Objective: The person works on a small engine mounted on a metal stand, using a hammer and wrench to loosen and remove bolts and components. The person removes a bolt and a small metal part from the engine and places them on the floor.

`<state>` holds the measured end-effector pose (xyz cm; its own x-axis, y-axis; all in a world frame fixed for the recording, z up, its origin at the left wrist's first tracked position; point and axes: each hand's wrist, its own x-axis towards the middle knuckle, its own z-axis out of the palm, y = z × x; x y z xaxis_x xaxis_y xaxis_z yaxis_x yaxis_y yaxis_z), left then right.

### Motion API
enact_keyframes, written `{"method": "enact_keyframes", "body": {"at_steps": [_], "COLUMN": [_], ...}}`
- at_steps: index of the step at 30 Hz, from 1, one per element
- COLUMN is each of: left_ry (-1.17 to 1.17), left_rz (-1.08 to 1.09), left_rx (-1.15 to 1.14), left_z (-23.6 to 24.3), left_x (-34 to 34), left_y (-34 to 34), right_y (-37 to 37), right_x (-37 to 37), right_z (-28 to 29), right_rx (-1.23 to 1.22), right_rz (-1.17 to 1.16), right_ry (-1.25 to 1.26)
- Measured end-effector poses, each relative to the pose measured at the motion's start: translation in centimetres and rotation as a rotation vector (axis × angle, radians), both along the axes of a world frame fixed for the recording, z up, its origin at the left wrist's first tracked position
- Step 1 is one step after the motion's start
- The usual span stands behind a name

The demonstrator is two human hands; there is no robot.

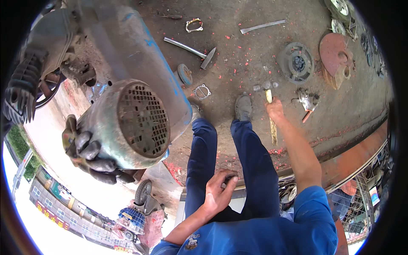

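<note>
My right hand (275,109) is closed round the pale wooden handle of a hammer (272,127), just below its steel head, over the floor in front of my right foot. In front of my lap, my left hand (220,191) has its fingers curled in. Something dark shows by its fingertips, too small to name. To the left of my legs is an electric motor (102,123) with a mesh fan cover (143,119), beside a long blue-grey tank (127,38). Dark gloves (91,155) rest against the motor; whether a hand fills them is unclear.
On the floor lie a metal-handled hammer (187,47), a flat steel bar (263,26), two ring-shaped gaskets (202,92), a round slotted metal part (296,63), a tool with an orange handle (307,102) and a red curved plate (333,53). A wire rack (355,212) stands at lower right.
</note>
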<state>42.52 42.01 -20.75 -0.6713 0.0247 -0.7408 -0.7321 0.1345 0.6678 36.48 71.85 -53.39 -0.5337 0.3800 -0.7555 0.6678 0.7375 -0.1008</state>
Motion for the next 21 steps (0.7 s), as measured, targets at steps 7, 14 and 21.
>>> {"method": "enact_keyframes", "body": {"at_steps": [7,14,21], "left_ry": [0.597,0.599,0.506], "left_rz": [0.361,1.126,1.221], "left_rx": [-0.121,0.116,0.14], "left_z": [15.2,19.3,16.3], "left_x": [-10.7,-17.7,-15.5], "left_y": [-12.2,-25.4,-30.1], "right_y": [-14.4,-30.0,-42.8], "right_x": [-10.3,-21.1,-24.2], "right_z": [35.5,50.4,52.1], "right_rx": [-0.352,-0.592,-0.618], "right_rz": [0.287,0.958,1.153], "right_ry": [0.5,0.994,1.001]}}
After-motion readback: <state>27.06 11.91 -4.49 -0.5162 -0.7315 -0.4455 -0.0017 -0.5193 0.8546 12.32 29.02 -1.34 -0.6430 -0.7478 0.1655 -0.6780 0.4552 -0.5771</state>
